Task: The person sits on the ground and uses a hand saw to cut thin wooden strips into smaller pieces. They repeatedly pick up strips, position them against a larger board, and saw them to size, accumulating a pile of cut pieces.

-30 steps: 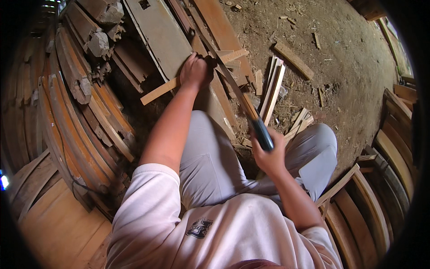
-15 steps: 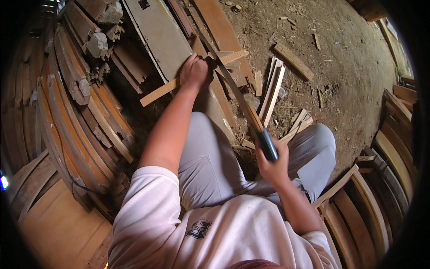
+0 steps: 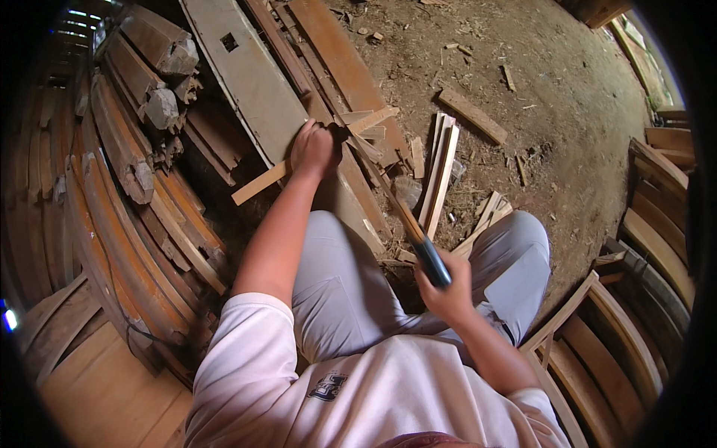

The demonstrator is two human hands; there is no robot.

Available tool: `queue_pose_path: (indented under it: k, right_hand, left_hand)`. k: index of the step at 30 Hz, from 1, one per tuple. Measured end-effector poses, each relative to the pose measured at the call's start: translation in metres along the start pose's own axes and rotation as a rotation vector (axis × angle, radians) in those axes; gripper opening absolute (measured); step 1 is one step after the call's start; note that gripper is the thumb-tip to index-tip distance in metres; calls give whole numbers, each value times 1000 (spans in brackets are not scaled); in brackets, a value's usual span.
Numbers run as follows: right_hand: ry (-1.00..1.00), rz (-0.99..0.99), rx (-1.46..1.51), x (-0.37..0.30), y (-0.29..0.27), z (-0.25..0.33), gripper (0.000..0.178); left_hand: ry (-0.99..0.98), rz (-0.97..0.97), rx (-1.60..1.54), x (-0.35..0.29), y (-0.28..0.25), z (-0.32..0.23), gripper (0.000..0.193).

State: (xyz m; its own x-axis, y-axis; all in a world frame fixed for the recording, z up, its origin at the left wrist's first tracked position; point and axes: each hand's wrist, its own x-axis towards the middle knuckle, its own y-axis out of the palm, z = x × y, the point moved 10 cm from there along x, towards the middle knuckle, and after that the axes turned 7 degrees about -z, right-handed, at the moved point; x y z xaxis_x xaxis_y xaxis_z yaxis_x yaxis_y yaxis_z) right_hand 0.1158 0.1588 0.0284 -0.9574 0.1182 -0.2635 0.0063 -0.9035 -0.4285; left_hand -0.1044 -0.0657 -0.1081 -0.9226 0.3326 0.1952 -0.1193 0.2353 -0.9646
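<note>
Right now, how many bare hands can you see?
2: the left hand is on a wood strip, and the right hand is wrapped around a dark handle. No others show.

The left hand (image 3: 314, 151), toward 11 o'clock, hid the middle of a thin wood strip (image 3: 259, 184). Shadow covered that hand's far side. The right hand (image 3: 452, 299), near 4 o'clock, hid the underside of a dark handle (image 3: 432, 263). The thin blade (image 3: 389, 191) looked blurry, and its tip was hard to find. At 11 o'clock, the top edge cut off a grey board (image 3: 250, 89). A wood pile (image 3: 112, 216) at 9 o'clock and a stack of boards (image 3: 594, 373) at 4 o'clock went past the view's round edge. At 2 o'clock, a shiny bit (image 3: 458, 172) was too small to name.
</note>
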Motion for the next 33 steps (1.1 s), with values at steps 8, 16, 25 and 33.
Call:
queue_pose_path:
  k: [8,16,25,33]
  right_hand:
    - [1,-68,69,43,24,-7,7]
    - [46,56,-20,-40,-30,0,16]
    - [-18,-27,66,44,22,2,12]
    - [67,-17,-26,-53,-47,-6,5]
  left_hand:
    - [-142,-14,-119,0,1,2,18]
    - [-24,-37,-14,5,-20,-5,20]
    - [9,-139,-125,5,-25,-15,16]
    - [-38,-56,-74,5,-17,-8,16]
